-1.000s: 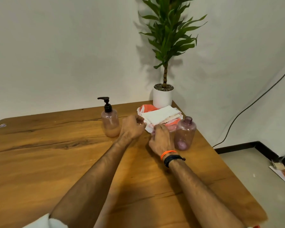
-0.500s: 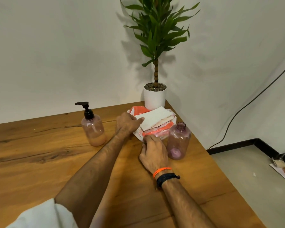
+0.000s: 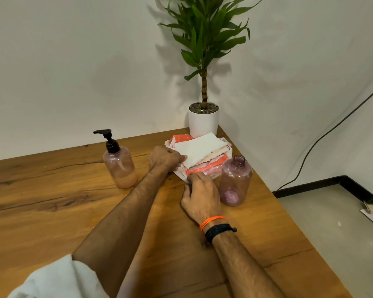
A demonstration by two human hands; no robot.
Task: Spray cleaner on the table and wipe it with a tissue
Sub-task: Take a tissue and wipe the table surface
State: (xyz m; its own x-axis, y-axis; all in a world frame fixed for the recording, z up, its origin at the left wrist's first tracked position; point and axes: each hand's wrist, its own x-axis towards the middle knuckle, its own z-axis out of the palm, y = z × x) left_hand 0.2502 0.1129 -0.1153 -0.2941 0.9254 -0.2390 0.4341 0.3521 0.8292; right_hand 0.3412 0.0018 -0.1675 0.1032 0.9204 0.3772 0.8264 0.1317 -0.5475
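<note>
Tissue stack (image 3: 199, 150) touching left hand (image 3: 164, 157) fingers (image 3: 181, 157).

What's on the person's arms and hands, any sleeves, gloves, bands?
No gloves. The left hand and its forearm are bare, with a white sleeve bunched near the elbow. The right hand is bare too; its wrist carries a thin orange band and, just behind it, a black braided band. No right sleeve is in view.

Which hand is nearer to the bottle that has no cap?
The right hand. It rests on the table just left of the open bottle; the left hand is farther away, at the tissue stack.
</note>
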